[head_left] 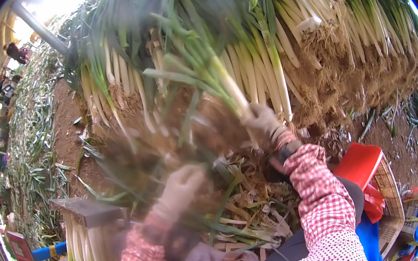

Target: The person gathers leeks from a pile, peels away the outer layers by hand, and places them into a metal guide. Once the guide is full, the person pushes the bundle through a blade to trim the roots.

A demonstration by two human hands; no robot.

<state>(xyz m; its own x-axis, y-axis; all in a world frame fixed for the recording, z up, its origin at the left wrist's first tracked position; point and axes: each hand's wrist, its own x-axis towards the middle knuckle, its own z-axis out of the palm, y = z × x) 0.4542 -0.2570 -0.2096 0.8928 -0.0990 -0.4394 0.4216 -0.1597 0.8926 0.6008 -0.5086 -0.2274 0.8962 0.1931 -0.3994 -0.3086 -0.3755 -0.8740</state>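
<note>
My gloved right hand (263, 120) is closed around the pale lower stalk of a large green onion (228, 83). Its green leaves reach up and to the left, over the pile. Lower and to the left is my gloved left hand (185, 182), smeared by motion but curled like a fist. Blurred dark green leaves pass beside it, and I cannot make out what is in it. Beyond both hands lies a big pile of green onions (253, 65), many with brown roots still on. Stripped leaves and peelings (256, 214) cover the ground in front of me.
A flat-topped stand (88, 210) is at my lower left, with green onions (81, 248) beneath its edge. To my right are a red box-like object (357, 162) and a beige plastic crate (393, 205). Leaf waste (33, 161) is strewn along the left. Other people (16, 52) are far left.
</note>
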